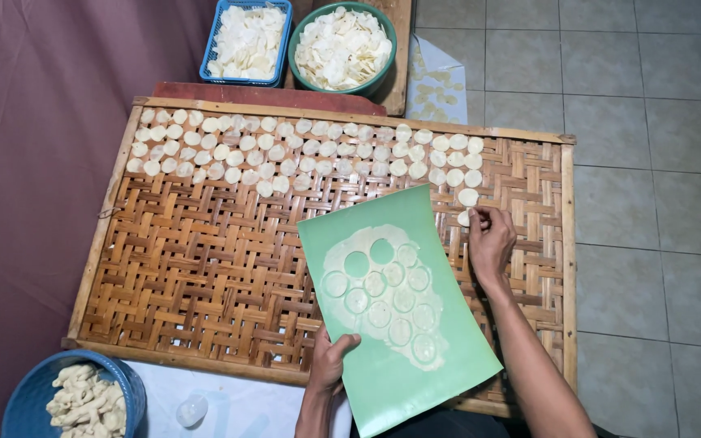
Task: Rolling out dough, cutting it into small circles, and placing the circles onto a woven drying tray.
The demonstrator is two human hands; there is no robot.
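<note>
My left hand grips the near edge of a green plastic sheet and holds it tilted over a woven bamboo tray. A thin layer of pale dough with round cut-outs sticks to the sheet. My right hand pinches a small round dough disc and sets it on the tray just below the last disc. Several rows of pale discs cover the far strip of the tray.
A blue basket and a green bowl, both full of pale chips, stand beyond the tray. A blue bowl of dough scraps sits at the near left. Grey tiled floor lies to the right, a maroon cloth to the left.
</note>
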